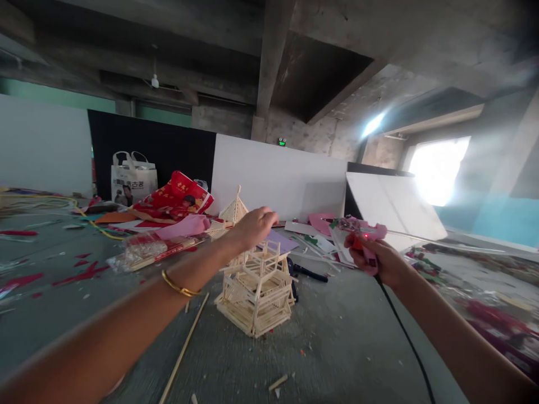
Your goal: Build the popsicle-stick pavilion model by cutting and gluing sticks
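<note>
A tiered model of thin wooden sticks (pixel 259 297) stands upright on the grey table. Above and behind its top tier is my left hand (pixel 256 224), its fingers closed together; whether anything small is between them is hidden. To the right, my right hand (pixel 377 258) is wrapped round a pink glue gun (pixel 364 229) with a red light lit, its nozzle pointing left and a clear glue stick coming out of its back. A pointed stick roof (pixel 234 209) shows behind my left forearm.
Dark-handled pliers (pixel 309 273) lie right of the model. A long stick (pixel 185 348) rests at its left front. Packaged sticks (pixel 155 252), a red bag (pixel 174 199) and coloured paper lie behind. A black cable (pixel 406 334) hangs from the glue gun.
</note>
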Demonstrator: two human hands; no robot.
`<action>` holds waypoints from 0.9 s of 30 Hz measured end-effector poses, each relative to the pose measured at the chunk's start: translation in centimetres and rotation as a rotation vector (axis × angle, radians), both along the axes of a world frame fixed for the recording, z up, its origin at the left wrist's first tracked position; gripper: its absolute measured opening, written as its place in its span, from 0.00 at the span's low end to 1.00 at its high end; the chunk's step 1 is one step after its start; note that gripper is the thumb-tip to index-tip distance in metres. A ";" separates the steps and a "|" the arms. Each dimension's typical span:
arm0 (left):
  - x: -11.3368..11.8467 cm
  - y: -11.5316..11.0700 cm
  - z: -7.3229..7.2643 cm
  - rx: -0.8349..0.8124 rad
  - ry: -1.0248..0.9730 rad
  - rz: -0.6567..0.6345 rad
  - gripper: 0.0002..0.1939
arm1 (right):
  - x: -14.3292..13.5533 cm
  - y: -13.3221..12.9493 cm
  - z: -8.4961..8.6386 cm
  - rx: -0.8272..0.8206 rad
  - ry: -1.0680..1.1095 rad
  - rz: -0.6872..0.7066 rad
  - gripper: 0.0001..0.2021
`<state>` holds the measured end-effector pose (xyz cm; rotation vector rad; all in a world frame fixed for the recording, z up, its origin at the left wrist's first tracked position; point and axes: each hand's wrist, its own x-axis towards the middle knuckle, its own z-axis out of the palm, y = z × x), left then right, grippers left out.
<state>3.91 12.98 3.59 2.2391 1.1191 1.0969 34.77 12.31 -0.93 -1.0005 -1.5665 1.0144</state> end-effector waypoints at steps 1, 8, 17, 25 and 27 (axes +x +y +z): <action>-0.8 0.5 0.2 0.004 0.031 0.005 0.14 | 0.0 -0.2 -0.1 -0.031 0.018 0.037 0.23; -2.7 3.1 -0.7 0.129 0.426 -0.073 0.13 | -2.1 -0.7 -1.8 -0.236 0.065 0.159 0.25; -1.4 5.9 -3.1 0.291 0.556 -0.172 0.13 | -4.3 -0.2 -3.0 -0.294 -0.049 0.144 0.22; -1.7 7.3 -4.5 0.348 0.513 -0.176 0.12 | -5.5 -0.5 -3.6 -0.276 -0.101 0.093 0.22; -1.7 7.4 -4.7 0.352 0.507 -0.179 0.13 | -5.6 -0.5 -3.8 -0.267 -0.109 0.080 0.22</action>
